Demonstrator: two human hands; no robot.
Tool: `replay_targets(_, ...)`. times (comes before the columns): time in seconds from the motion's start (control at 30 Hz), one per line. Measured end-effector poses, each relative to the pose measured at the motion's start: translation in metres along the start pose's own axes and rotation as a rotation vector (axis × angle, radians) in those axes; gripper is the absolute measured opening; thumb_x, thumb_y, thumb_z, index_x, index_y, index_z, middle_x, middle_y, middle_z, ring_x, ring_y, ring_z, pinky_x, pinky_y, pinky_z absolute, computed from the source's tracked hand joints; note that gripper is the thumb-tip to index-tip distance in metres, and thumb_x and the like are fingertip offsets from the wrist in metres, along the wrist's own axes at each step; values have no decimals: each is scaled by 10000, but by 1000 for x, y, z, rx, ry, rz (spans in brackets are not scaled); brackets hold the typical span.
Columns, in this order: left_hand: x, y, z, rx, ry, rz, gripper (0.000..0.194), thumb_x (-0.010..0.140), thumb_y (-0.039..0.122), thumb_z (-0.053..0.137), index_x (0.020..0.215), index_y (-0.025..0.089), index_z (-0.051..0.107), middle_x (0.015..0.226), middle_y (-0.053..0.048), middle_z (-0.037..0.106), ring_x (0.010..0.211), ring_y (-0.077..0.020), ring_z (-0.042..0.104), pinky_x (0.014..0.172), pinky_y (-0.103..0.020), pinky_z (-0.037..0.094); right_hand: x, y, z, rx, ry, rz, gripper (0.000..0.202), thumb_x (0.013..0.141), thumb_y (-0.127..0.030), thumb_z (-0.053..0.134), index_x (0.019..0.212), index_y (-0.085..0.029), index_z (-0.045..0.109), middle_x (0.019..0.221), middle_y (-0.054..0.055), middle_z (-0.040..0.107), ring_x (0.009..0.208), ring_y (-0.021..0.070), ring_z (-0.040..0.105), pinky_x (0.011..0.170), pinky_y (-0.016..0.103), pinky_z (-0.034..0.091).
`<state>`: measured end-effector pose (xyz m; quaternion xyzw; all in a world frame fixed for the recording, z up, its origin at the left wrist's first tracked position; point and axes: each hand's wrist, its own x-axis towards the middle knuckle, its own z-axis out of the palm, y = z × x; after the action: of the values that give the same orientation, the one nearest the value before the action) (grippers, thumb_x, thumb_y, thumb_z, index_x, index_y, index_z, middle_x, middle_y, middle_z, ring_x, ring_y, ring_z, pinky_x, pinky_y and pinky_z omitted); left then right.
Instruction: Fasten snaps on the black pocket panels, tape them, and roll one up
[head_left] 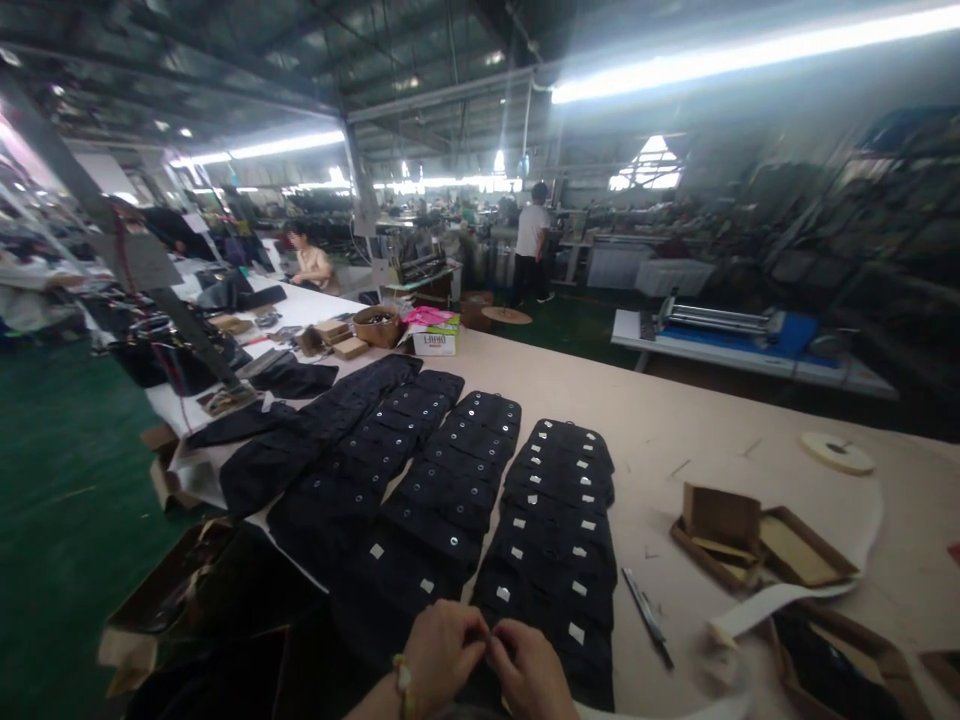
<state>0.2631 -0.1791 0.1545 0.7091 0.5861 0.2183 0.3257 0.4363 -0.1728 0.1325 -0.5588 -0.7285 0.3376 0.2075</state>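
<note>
My left hand (441, 650) and my right hand (531, 672) meet at the bottom centre, fingertips pinched close together. Whatever they hold between them is too small or hidden to name. Just beyond them lies a dark fabric panel (427, 500) with metal eyelets and two pale stickers at its near end. To its right, another dark panel (559, 520) carries two rows of pale stickers. More dark panels with eyelets (352, 450) lie to the left. A pen-like tool or knife (646, 615) rests on the table to the right of the panels.
The pale table (570, 385) holds open cardboard boxes (727, 530), a tape roll (836, 450) and a white strip (780, 600) at right. A round basket (377, 325) and a printed box (436, 338) stand at the back. Two people (532, 240) (309, 262) are farther off.
</note>
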Motion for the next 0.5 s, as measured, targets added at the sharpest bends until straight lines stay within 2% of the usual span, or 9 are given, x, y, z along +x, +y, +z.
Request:
replay_targets(0.13, 0, -1, 0, 70, -51, -9, 186, 774, 272, 641, 857, 308, 803, 863, -12, 784, 850, -227, 710, 757, -304, 458, 1, 1, 1, -35, -26, 8, 258, 827, -266, 462, 654, -174, 631, 671, 42, 637, 673, 178, 579, 609, 283, 291)
replay_targets(0.27, -2, -3, -2, 75, -69, -7, 166, 773, 273, 642, 821, 309, 796, 832, -16, 776, 815, -227, 699, 724, -310, 454, 2, 6, 5, 86, -24, 4, 242, 749, -303, 474, 575, -167, 571, 572, 13, 523, 603, 153, 485, 568, 282, 244)
replay_targets(0.43, -11, 5, -5, 22, 65, 345, 244, 914, 281, 511, 830, 279, 739, 832, -82, 725, 834, -233, 643, 745, -352, 439, 9, 13, 13, 672, -15, 120, 278, 702, -427, 481, 564, -186, 467, 536, -13, 385, 543, 124, 339, 524, 263, 239)
replay_targets(0.5, -11, 9, -5, -60, 179, 360, 302, 957, 300, 445, 797, 274, 701, 792, -87, 683, 800, -228, 618, 734, -356, 441, 12, 14, 14, 795, 8, 165, 381, 719, -525, 568, 582, -190, 450, 534, -28, 366, 528, 110, 311, 512, 255, 225)
